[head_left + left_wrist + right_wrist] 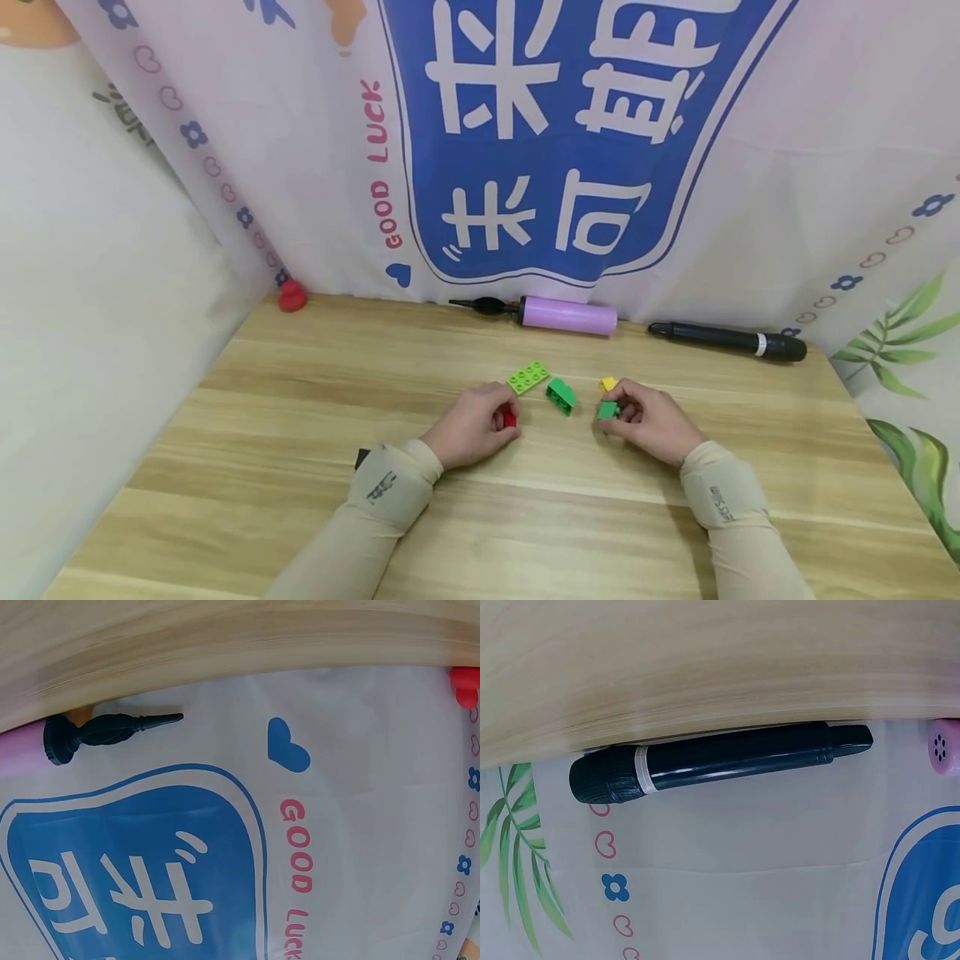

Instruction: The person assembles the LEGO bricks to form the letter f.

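Note:
In the head view, my left hand (474, 423) pinches a small red toy brick (510, 417) between thumb and fingers, partly hidden by them. My right hand (654, 421) grips a green toy brick (608, 410) by its side, low over the wooden table. Just beyond those fingertips sits a small yellow brick (607, 384). A darker green brick (560, 396) lies tipped over between the two hands, its hollow underside showing. Past the left fingertips lies a flat lime-green studded brick (528, 377). Neither wrist view shows a hand or a brick.
Along the back edge of the table (300, 400) lie a purple hand pump (568, 316) with a black nozzle and a black microphone (727, 342). A red knobbed object (292, 295) sits in the back left corner. A printed cloth (315, 167) hangs behind.

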### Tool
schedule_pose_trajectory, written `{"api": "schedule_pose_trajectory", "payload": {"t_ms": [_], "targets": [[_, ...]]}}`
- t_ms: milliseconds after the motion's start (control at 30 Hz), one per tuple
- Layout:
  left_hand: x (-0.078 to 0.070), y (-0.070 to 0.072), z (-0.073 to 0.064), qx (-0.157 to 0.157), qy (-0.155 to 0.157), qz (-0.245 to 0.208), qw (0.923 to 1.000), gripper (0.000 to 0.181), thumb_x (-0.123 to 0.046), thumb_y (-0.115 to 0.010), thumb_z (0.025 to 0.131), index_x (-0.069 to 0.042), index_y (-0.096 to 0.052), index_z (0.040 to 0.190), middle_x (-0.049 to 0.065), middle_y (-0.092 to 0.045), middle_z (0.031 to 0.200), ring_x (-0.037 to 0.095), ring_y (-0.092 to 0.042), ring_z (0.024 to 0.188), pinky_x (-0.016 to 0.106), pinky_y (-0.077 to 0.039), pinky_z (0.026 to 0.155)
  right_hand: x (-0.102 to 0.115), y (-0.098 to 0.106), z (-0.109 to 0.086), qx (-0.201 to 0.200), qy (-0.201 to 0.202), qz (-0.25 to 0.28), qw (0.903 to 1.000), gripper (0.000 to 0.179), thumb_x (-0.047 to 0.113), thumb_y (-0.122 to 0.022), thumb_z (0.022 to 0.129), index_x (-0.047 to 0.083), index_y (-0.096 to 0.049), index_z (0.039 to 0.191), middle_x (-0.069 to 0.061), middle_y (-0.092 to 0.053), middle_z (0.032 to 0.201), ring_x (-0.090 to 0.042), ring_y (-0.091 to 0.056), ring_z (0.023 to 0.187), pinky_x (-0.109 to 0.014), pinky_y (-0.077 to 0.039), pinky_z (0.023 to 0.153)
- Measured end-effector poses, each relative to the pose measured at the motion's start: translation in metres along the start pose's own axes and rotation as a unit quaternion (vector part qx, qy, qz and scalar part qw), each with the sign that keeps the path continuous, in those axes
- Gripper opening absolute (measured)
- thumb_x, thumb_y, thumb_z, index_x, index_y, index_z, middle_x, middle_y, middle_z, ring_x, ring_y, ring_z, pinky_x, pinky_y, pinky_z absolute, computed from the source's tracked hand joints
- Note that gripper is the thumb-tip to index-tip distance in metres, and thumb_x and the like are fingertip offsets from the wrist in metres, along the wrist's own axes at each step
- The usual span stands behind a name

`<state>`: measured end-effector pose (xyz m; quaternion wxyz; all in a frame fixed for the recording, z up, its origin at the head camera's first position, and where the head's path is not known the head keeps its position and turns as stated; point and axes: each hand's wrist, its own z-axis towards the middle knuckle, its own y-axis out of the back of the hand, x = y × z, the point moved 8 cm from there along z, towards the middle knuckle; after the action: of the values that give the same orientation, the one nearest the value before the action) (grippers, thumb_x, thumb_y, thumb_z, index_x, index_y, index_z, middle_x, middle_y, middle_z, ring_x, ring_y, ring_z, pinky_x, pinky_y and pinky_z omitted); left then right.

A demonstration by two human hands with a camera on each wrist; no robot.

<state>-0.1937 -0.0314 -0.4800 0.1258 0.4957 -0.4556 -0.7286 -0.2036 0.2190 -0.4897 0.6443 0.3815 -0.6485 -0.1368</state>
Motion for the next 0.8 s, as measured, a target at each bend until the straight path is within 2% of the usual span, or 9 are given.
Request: {"api": "schedule_pose_trajectory", "payload": {"t_ms": [167, 367, 467, 667, 800], "targets": [[0.0020, -0.0044, -0.0005, 0.013, 0.005, -0.012, 0.9998, 0.020, -0.013, -0.080, 0.093, -0.016, -0.067, 0.107, -0.008, -0.062, 0.091, 0.005, -0.058, 0.079, 0.019, -0.052, 0.068, -0.0004, -0.0018, -0.0023, 0.003, -0.004, 0.004, 1.0000, 0.031, 0.028, -0.082, 0.091, 0.012, -0.067, 0.113, -0.003, -0.069, 0.095, -0.018, -0.061, 0.083, -0.025, -0.052, 0.069], [0.0054, -0.0034, 0.0028, 0.022, 0.026, -0.038, 0.9987, 0.042, -0.013, -0.080, 0.093, -0.009, -0.062, 0.131, -0.004, -0.068, 0.099, 0.004, -0.061, 0.079, 0.020, -0.054, 0.071, 0.0006, 0.0008, -0.0004, 0.000, -0.002, -0.004, 1.0000, 0.031, 0.028, -0.081, 0.093, 0.012, -0.070, 0.118, -0.004, -0.069, 0.097, -0.017, -0.060, 0.085, -0.025, -0.052, 0.071], [0.0057, -0.0019, 0.0039, 0.023, 0.030, -0.036, 0.9986, 0.047, -0.013, -0.081, 0.093, -0.007, -0.060, 0.135, -0.002, -0.069, 0.102, 0.003, -0.061, 0.080, 0.019, -0.054, 0.073, 0.0016, 0.0019, 0.0003, -0.002, -0.003, -0.011, 0.9999, 0.035, 0.030, -0.079, 0.094, 0.012, -0.071, 0.123, -0.004, -0.069, 0.098, -0.016, -0.060, 0.085, -0.026, -0.051, 0.071], [0.0049, 0.0013, 0.0052, 0.017, 0.028, -0.053, 0.9981, 0.049, -0.009, -0.082, 0.091, -0.005, -0.059, 0.134, 0.001, -0.068, 0.107, 0.005, -0.063, 0.083, 0.020, -0.056, 0.075, 0.0040, 0.0057, 0.0040, -0.056, 0.004, -0.027, 0.9980, 0.035, 0.035, -0.069, 0.103, 0.009, -0.071, 0.127, 0.000, -0.068, 0.082, -0.013, -0.060, 0.072, -0.027, -0.047, 0.065], [0.0053, 0.0011, 0.0036, 0.019, 0.035, -0.060, 0.9974, 0.048, -0.007, -0.082, 0.090, -0.004, -0.060, 0.133, 0.000, -0.067, 0.104, 0.006, -0.063, 0.083, 0.019, -0.056, 0.074, 0.0079, 0.0014, 0.0049, -0.089, 0.014, -0.013, 0.9958, 0.038, 0.035, -0.063, 0.107, 0.006, -0.068, 0.131, 0.000, -0.069, 0.075, -0.011, -0.065, 0.066, -0.027, -0.050, 0.071]]}}
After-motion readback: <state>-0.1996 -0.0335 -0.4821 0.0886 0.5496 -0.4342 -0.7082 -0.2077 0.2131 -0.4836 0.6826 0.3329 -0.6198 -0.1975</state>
